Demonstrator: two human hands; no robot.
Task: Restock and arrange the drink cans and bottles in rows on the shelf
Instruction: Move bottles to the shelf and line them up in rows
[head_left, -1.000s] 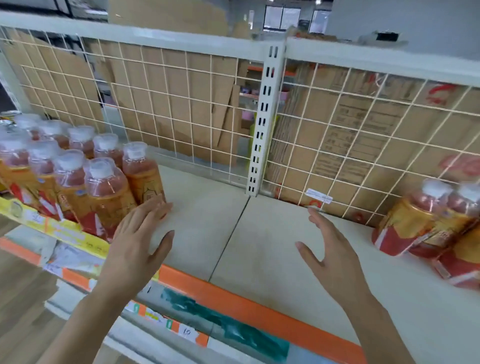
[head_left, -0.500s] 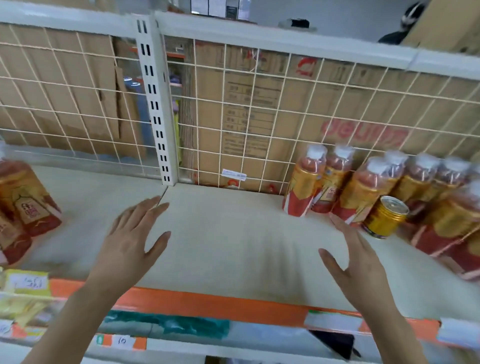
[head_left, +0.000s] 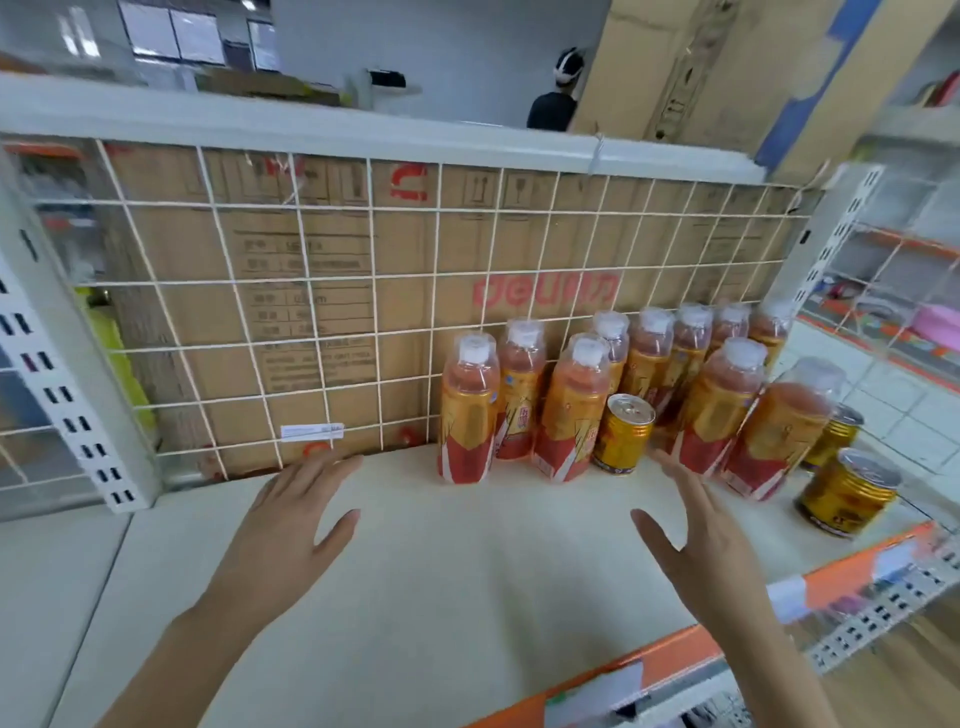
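Cream shelf (head_left: 441, 597) with wire-grid back (head_left: 306, 283): bottles (head_left: 571, 415) and gold cans (head_left: 623, 436) crowd its right end.
The view has swung right onto them; left hand (head_left: 280, 535) and right hand (head_left: 711, 561) hover spread and empty, so straightening rows likely comes next.

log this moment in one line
left hand: open, empty | right hand: open, empty | bottles: standing, right rear of shelf | gold cans: beside bottles

Orange-labelled bottles (head_left: 571, 410) upright at shelf (head_left: 467, 571) back right, gold cans (head_left: 622, 434) among and beside them
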